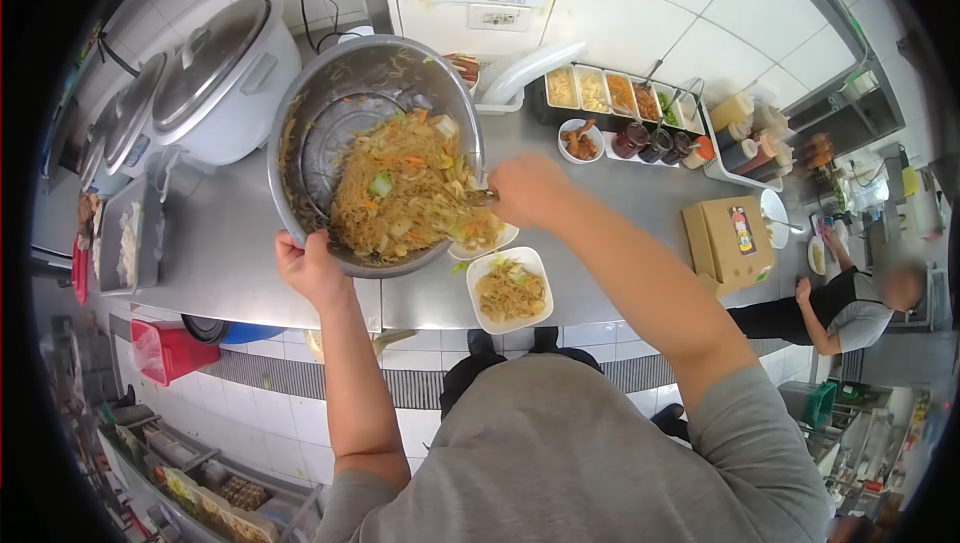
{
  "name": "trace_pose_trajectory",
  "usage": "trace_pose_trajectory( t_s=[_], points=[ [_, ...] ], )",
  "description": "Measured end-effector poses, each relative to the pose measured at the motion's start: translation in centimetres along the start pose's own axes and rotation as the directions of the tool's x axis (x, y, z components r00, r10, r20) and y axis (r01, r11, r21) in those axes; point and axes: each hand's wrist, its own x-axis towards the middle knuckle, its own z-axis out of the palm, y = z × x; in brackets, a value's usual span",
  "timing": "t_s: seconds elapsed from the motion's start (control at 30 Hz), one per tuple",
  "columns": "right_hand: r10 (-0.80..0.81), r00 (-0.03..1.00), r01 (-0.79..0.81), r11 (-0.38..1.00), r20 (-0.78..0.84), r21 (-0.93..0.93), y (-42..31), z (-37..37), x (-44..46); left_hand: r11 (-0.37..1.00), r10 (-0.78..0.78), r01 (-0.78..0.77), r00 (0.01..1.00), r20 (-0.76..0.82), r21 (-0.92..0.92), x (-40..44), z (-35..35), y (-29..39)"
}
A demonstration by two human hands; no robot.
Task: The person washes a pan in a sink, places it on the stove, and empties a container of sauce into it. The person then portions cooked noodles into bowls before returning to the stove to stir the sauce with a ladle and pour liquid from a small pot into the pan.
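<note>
The left hand [312, 268] has its grip closed on the near-left rim of the big metal bowl [335, 138], with the thumb on the inner side. By this hold the bowl is kept tilted above the tabletop [220, 233]. In the bowl lies a large heap of noodles [395, 188], gathered to the right side, so it is on the right of the left grip and just beside the right one.

The right hand [530, 191] is at the right rim of the bowl. Its grip is closed around a metal tool [489, 197]; only a short part of this tool can be seen, so I cannot tell its kind. Below the tool, some noodles are at the lip of the bowl and in a white dish [509, 236], which is partly hidden under the rim.

Nearer to the person, a second white dish [510, 325] stands upright at the tabletop edge, with a portion of noodles in it. It is near the right hand, but not touched by it. To the right, well apart, stands a cardboard box [712, 243].
</note>
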Motion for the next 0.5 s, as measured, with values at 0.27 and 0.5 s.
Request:
trace_pose_trajectory(
  t_s=[0.27,0.5],
  points=[
    [0.009,0.995,0.014,0.973,-0.101,0.229,-0.9,-0.1,0.0,1.000,0.004,-0.004,1.000,0.007,0.012,0.4,0.3,-0.2],
    [-0.013,0.999,0.007,0.990,0.041,0.140,-5.0,0.4,2.1,1.000,-0.015,0.015,1.000,0.000,-0.014,0.4,0.8,0.1]
  ],
)
